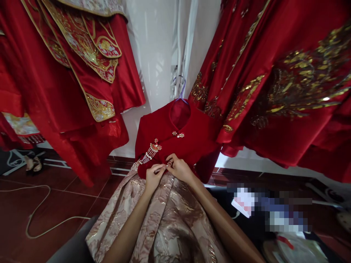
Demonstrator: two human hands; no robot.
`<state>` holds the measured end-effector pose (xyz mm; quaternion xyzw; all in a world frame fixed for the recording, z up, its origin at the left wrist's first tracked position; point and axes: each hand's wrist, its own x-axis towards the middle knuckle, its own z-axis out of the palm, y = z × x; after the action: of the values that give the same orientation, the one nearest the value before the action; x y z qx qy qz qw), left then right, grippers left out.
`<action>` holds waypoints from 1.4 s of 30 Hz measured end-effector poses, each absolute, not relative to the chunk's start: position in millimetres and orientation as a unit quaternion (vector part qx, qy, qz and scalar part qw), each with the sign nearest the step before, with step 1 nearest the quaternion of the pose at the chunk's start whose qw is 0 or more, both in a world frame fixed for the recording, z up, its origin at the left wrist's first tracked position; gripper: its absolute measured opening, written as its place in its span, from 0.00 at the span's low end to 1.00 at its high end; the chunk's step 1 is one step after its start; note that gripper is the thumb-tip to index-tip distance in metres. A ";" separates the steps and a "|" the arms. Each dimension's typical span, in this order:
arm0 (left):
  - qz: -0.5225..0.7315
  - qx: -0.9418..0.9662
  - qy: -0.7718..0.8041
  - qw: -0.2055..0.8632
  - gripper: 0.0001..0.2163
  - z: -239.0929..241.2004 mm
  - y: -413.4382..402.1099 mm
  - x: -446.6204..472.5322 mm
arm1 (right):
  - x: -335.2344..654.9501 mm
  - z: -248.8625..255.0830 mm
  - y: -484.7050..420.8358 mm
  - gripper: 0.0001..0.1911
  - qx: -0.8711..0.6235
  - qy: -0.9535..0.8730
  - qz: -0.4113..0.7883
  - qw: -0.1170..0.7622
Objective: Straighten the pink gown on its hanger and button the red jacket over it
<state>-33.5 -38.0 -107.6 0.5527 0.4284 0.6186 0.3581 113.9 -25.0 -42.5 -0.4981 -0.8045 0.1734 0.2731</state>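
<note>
A red velvet jacket (156, 124) hangs in front of me on a purple hanger (182, 91), with pearl-like beaded buttons (178, 134) below its collar. On its chest sits a beaded tassel ornament (153, 148). My left hand (155, 177) is pinched closed at the lower front of the jacket; what its fingertips hold is too small to make out. Beside it, my right hand (179, 168) has thumb and fingers closed around a small beaded button (169, 164). Under both hands spreads a shiny pink-beige brocade skirt (175, 212).
Red embroidered garments (101, 69) hang at left, and red sequined garments (296, 87) at right. A white cable (38, 219) loops across the tiled floor. Dark shoes (35, 164) stand at left. To the lower right, a dark surface carries a white device (242, 204) and blurred items.
</note>
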 end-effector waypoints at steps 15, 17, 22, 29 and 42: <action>0.631 0.585 0.436 0.262 0.05 -101.3 -45.5 -30.3 | 159.3 -12.8 -24.2 0.13 -0.432 -0.805 0.247 0.323; 0.626 0.598 0.437 0.244 0.05 -98.7 -46.9 -31.1 | 162.8 0.7 -30.8 0.12 -0.433 -0.803 0.234 0.335; 0.611 0.617 0.434 0.241 0.07 -98.1 -46.5 -31.5 | 156.1 12.9 -41.0 0.09 -0.409 -0.808 0.241 0.348; 0.613 0.611 0.430 0.255 0.10 -102.8 -42.5 -32.6 | 144.4 -7.9 -32.0 0.09 -0.417 -0.815 0.234 0.327; 0.615 0.588 0.446 0.276 0.12 -102.6 -45.1 -30.4 | 136.5 -34.1 -20.4 0.07 -0.422 -0.794 0.316 0.304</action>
<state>-30.4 -45.1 -102.6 0.5882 0.4464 0.6153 0.2760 136.5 -20.4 -34.1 -0.4218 -0.7936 0.3162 0.3037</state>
